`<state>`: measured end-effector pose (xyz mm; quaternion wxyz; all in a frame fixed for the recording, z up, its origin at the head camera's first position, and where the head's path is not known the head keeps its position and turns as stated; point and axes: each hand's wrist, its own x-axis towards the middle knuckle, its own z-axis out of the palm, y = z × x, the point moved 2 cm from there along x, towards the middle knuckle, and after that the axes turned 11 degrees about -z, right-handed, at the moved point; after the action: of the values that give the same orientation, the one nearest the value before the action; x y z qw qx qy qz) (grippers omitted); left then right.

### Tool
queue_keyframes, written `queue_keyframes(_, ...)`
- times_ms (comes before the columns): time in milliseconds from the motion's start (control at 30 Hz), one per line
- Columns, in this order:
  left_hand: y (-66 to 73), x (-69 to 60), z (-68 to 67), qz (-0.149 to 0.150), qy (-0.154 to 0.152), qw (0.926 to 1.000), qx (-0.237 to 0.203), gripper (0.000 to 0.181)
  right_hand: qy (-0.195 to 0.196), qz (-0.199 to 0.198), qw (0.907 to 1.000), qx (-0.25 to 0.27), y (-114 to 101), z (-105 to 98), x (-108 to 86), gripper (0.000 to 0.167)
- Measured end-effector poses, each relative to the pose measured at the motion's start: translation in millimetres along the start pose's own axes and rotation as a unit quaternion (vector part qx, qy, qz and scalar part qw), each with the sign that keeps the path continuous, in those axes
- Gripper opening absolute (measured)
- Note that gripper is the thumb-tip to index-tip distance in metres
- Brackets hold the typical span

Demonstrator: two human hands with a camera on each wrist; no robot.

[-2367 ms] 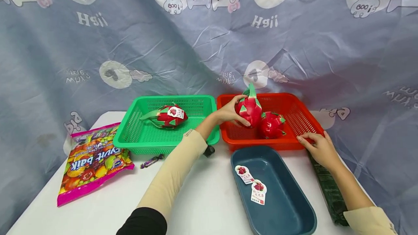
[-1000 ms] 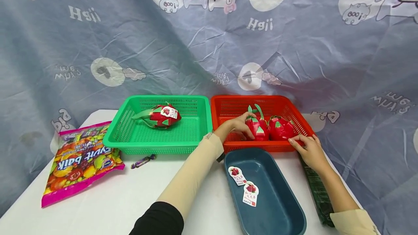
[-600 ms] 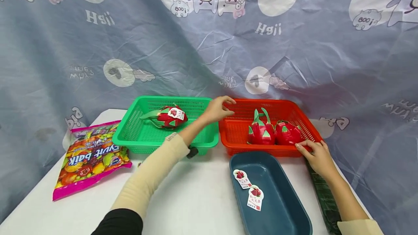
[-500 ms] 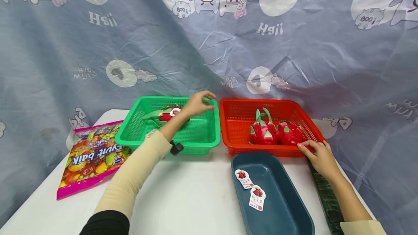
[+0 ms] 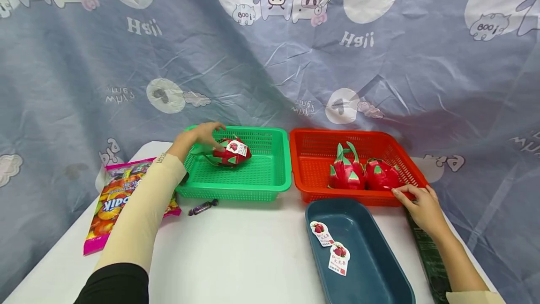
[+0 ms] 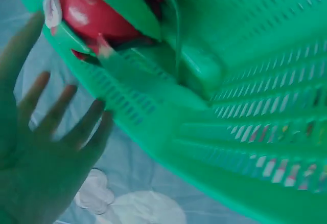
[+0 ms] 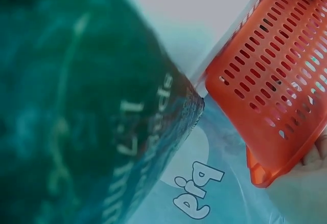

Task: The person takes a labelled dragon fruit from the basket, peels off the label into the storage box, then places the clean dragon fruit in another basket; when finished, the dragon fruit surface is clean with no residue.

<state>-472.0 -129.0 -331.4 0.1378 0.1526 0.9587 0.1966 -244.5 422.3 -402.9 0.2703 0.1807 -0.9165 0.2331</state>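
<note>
In the head view my left hand (image 5: 205, 135) is over the left end of the green basket (image 5: 236, 193), beside a red dragon fruit (image 5: 229, 158) with a white label. The left wrist view shows the fingers spread and holding nothing, near the labelled dragon fruit (image 6: 92, 12). My right hand (image 5: 423, 208) pinches the rim of the red basket (image 5: 314, 196) at its front right corner. Two dragon fruits stand side by side in that basket: one with long green leaves (image 5: 347, 175) and a rounder one (image 5: 381, 176). The right fingers are mostly out of the right wrist view.
A dark blue tray (image 5: 358, 266) with two fruit labels (image 5: 339, 259) in it is in front of the red basket. A dark green packet (image 5: 430, 257) lies under the right forearm. Beside the left forearm are a candy bag (image 5: 111, 201) and a wrapped candy (image 5: 203, 207).
My left hand set the leafy dragon fruit down in the red basket and let it go. It then moved left to the green basket. The right hand stayed at the red rim.
</note>
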Motion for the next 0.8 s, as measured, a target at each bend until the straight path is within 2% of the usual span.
queue_keyframes(67, -0.5, 5.8, 8.2, 0.001, -0.062, 0.9979, 0.015, 0.087, 0.003, -0.002, 1.0, 0.001, 0.1, 2.3, -0.3, 0.022)
queue_keyframes(133, 0.1, 10.8, 15.6, -0.01, -0.111, 0.9936, 0.015, 0.096, 0.005, -0.001, 1.0, 0.006, -0.1, 5.5, -1.6, 0.022)
queue_keyframes(233, 0.9, 19.0, 25.4, -0.023, -0.138, 0.9901, 0.012, 0.103, 0.006, 0.006, 0.9999, 0.007, -0.8, 9.1, -5.9, 0.022)
queue_keyframes(367, -2.5, 31.9, 40.5, -0.025, -0.139, 0.99, -0.002, 0.108, 0.009, 0.014, 0.9999, 0.002, -0.4, 8.5, -13.0, 0.021)
queue_keyframes(500, -7.9, 42.2, 50.6, -0.025, -0.109, 0.9937, 0.003, 0.116, 0.008, 0.013, 0.9999, 0.0, 0.0, 5.5, -13.0, 0.02)
queue_keyframes(600, -9.1, 45.4, 51.0, -0.021, -0.079, 0.9965, 0.018, 0.116, 0.008, 0.014, 0.9999, -0.001, 0.0, 3.4, -9.7, 0.021)
queue_keyframes(800, -4.1, 43.0, 45.6, -0.003, -0.068, 0.9975, 0.018, 0.104, 0.016, 0.011, 0.9998, 0.002, 1.4, 0.5, -0.2, 0.02)
